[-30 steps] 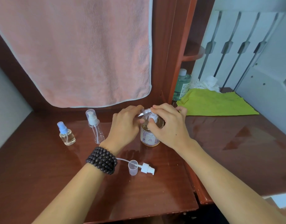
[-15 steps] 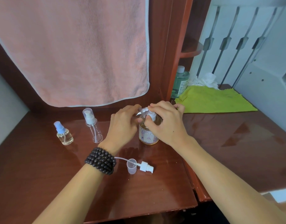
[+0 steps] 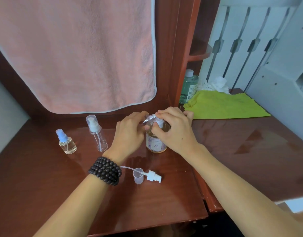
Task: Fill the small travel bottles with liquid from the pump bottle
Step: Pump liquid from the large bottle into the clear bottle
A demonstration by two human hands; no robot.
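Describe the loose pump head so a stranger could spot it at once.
Start at the pink towel hanging over the desk and come down to the desk's near edge. Beside the left wrist's bead bracelet lies the white pump head, flat on its side beside a small clear cup; the other pumps stand upright on bottles.

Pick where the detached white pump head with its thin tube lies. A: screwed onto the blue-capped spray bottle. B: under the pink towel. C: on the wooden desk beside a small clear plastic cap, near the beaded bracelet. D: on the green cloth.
C: the detached white pump head lies flat on the wooden desk, against the small clear plastic cap, just right of the beaded bracelet.
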